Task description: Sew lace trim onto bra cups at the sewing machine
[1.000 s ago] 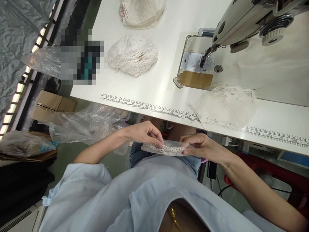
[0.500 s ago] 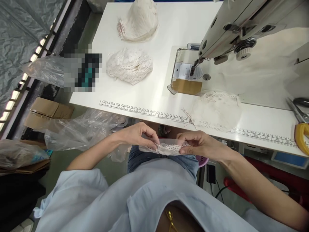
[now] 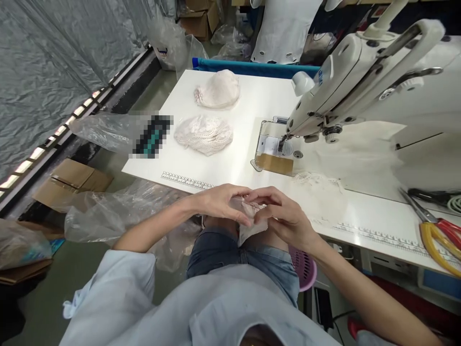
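Observation:
Over my lap, just off the front edge of the table, both hands work on a small piece of sheer white fabric with lace trim (image 3: pixel 252 230). My left hand (image 3: pixel 226 204) is curved around its left side, thumb and fingers gripping it. From the right, my right hand (image 3: pixel 283 211) pinches the lace near the thumb of the other hand. Part of the fabric hangs down between them. A similar pale fabric piece (image 3: pixel 319 197) lies on the table to the right of my hands, below the needle plate.
A sewing machine (image 3: pixel 324 110) stands on the white table (image 3: pixel 252 91). A lace bundle (image 3: pixel 203 134) and a folded pale fabric stack (image 3: pixel 219 89) lie left of it. Yellow-handled scissors (image 3: pixel 432 240) rest at the right. A purple basket (image 3: pixel 304 269) sits below.
My hands have come close together, and the lace that was stretched flat between them is now bunched and folded. The view has tilted up, showing more of the machine and the background.

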`<state>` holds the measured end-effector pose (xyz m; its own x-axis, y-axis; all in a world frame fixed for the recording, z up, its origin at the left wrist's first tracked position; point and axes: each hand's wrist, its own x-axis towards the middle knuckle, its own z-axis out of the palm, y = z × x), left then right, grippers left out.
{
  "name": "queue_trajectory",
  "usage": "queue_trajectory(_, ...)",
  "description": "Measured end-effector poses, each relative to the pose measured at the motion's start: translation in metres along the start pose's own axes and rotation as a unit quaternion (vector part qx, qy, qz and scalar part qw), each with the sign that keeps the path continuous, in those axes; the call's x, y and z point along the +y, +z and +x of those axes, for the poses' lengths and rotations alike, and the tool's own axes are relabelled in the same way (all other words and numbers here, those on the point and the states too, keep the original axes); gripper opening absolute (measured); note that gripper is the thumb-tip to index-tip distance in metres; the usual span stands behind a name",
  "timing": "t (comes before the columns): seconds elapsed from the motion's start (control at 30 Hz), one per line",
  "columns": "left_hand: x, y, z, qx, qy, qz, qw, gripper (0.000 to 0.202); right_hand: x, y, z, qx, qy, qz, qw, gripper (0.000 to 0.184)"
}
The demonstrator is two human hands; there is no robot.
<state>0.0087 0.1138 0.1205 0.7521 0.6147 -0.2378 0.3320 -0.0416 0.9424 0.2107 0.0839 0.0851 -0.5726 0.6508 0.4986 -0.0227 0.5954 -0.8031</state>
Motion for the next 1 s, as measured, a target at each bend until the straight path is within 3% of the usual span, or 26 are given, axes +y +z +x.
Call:
queue_trajectory(0.1, -0.007, 0.007, 0.000, 0.044, -0.068, -0.021, 0.997, 0.038, -0.001, 0.000, -0.004, 0.031, 0.076, 0.026, 0.996, 0.030)
queue_trajectory(0.2, -0.007, 0.012, -0.008, 0.100, -0.112, -0.021, 0.989, 0.035, -0.008, 0.009, -0.011, 0.087, 0.161, 0.032, 0.983, 0.015)
queue_trajectory(0.23, -0.007, 0.014, -0.011, 0.118, -0.115, -0.016, 0.986, 0.033, -0.009, 0.015, -0.013, 0.098, 0.177, 0.024, 0.979, 0.017)
queue_trajectory(0.33, -0.003, 0.022, -0.020, 0.160, -0.100, -0.014, 0.982, 0.025, -0.007, 0.036, -0.017, 0.098, 0.200, -0.045, 0.974, 0.046)
queue_trajectory(0.5, -0.005, 0.032, -0.036, 0.204, -0.088, -0.076, 0.972, 0.019, 0.004, 0.045, -0.025, 0.092, 0.263, -0.069, 0.958, 0.021)
queue_trajectory(0.6, -0.016, 0.034, -0.042, 0.211, -0.096, -0.158, 0.960, 0.019, 0.003, 0.034, -0.029, 0.072, 0.299, -0.015, 0.951, 0.017)
queue_trajectory(0.77, -0.034, 0.042, -0.041, 0.189, -0.119, -0.294, 0.929, 0.023, -0.004, 0.024, -0.032, 0.041, 0.323, 0.113, 0.939, 0.026)
queue_trajectory(1.0, -0.037, 0.052, -0.034, 0.186, -0.141, -0.377, 0.896, 0.026, 0.002, 0.023, -0.038, 0.052, 0.344, 0.273, 0.897, 0.031)
